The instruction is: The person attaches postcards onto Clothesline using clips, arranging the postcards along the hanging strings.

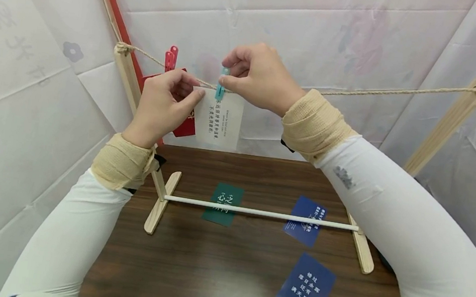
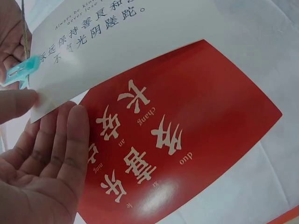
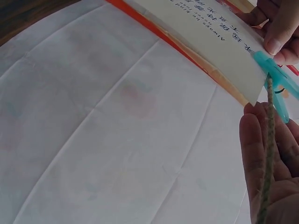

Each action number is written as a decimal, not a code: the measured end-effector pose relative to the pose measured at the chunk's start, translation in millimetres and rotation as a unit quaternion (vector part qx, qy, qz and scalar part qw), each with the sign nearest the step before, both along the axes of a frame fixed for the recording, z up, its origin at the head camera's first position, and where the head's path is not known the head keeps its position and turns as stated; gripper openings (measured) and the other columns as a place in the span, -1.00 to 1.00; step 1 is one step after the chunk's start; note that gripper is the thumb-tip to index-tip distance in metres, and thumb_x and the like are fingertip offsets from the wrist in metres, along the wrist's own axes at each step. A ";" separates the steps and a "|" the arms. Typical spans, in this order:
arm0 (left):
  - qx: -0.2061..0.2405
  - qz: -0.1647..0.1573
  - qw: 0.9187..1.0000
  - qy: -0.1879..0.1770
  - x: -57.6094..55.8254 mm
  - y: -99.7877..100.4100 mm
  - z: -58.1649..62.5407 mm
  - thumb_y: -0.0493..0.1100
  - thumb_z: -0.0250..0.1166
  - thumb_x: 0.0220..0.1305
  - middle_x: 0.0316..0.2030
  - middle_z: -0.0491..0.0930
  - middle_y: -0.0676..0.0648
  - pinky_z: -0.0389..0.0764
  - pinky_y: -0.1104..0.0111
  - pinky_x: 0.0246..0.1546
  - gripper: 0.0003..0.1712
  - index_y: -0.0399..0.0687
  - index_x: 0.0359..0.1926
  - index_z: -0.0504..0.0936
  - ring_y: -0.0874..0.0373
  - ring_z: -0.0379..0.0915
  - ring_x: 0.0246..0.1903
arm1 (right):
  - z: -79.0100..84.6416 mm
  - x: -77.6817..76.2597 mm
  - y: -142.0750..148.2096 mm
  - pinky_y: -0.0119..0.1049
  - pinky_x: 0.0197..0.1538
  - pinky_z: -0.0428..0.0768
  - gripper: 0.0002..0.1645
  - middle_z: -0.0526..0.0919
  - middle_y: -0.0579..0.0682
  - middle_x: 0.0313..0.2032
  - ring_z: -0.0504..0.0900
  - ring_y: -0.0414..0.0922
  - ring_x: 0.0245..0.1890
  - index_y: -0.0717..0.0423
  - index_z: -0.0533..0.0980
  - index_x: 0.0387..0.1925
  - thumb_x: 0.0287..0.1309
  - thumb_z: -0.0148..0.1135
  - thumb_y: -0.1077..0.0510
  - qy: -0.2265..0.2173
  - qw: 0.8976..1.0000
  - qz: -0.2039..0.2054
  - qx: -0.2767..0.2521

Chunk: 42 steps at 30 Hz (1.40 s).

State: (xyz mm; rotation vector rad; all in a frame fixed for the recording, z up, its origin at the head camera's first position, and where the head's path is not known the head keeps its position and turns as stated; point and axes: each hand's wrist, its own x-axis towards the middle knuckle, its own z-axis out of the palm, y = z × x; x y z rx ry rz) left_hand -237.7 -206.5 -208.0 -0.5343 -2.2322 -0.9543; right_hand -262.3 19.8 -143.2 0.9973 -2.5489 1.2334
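At upper centre, your left hand pinches a white printed card, your right hand a turquoise clothespin on the rope; you're likely mid-clipping; next calls for checking its bite.

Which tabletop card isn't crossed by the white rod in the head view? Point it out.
The lower blue card; the white rod crosses the green card and the upper blue card.

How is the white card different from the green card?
The white card is pale with dark writing; the green card is dark with pale writing. The white card is up by the rope and teal clip; the green card lies on the table. The left hand pinches the white card; no hand touches the green card. Both carry printed writing.
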 end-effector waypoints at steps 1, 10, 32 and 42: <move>0.005 0.005 1.000 0.001 0.4 -0.5 0.2 -0.22 0.40 0.47 -0.28 0.77 -0.24 0.53 0.61 -0.25 -0.80 -0.33 -0.10 0.75 0.39 0.51 -0.40 | -0.1 -0.1 0.3 -0.26 0.15 0.72 -0.61 0.86 0.18 -0.01 0.84 -0.05 -0.01 0.35 0.64 0.18 0.42 0.39 0.23 0.002 1.000 0.000 0.001; 0.027 0.036 0.999 0.000 4.7 -1.4 1.4 -0.12 0.39 0.49 -0.25 0.77 -0.22 0.52 0.58 -0.23 -0.74 -0.30 -0.13 0.75 0.35 0.52 -0.37 | -3.4 -2.3 4.4 -0.25 0.14 0.73 -0.63 0.86 0.17 -0.02 0.84 -0.07 -0.02 0.32 0.65 0.16 0.41 0.41 0.22 0.015 1.000 -0.015 0.019; 0.041 0.017 0.999 0.002 9.9 5.0 -3.5 -0.11 0.40 0.47 -0.30 0.77 -0.20 0.55 0.57 -0.26 -0.74 -0.28 -0.17 0.76 0.34 0.52 -0.41 | -6.6 17.2 28.4 -0.34 0.08 0.69 -0.77 0.81 0.20 -0.04 0.75 -0.02 -0.11 0.31 0.72 -0.01 0.35 0.43 0.29 0.099 0.994 -0.010 -0.038; 0.023 -0.023 0.999 0.032 15.7 12.1 -20.2 -0.22 0.44 0.43 -0.34 0.77 -0.22 0.55 0.60 -0.32 -0.82 -0.32 -0.19 0.75 0.30 0.52 -0.44 | -20.9 32.2 43.3 -0.46 -0.13 0.66 -0.87 0.82 0.16 -0.20 0.72 -0.09 -0.26 0.32 0.74 -0.13 0.30 0.46 0.36 0.139 0.987 0.023 -0.072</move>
